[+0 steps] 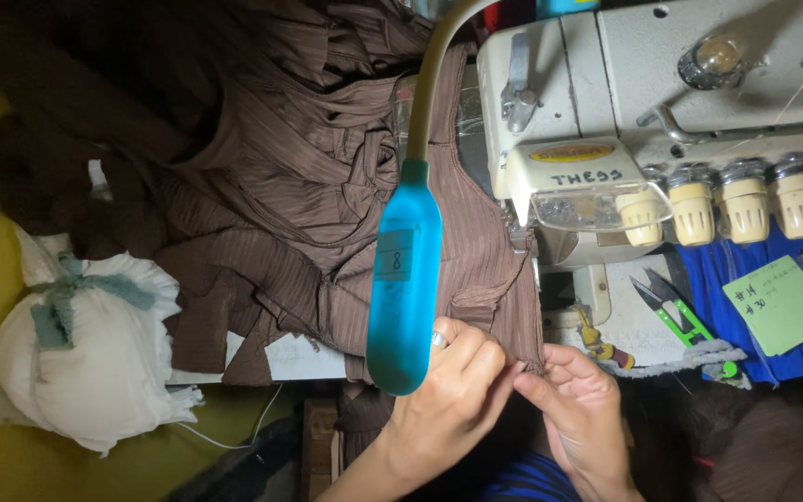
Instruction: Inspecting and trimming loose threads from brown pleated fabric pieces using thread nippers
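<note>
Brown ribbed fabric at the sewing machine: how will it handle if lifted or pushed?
Likely floppy: the brown ribbed fabric lies in folds and bunches across the table. Pushed, it would probably wrinkle rather than slide as one piece. Lifting the edge pinched by the left hand and right hand would likely drag the pile along.

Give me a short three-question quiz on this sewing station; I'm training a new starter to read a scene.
1. True or false: both hands pinch the brown ribbed fabric.
2. What lies right of the machine? A green-handled snips, B hammer, C iron.
3. What colour is the lamp head?

Key
1. True: left hand and right hand meet at its edge.
2. A, the snips.
3. Blue lamp head.
</note>
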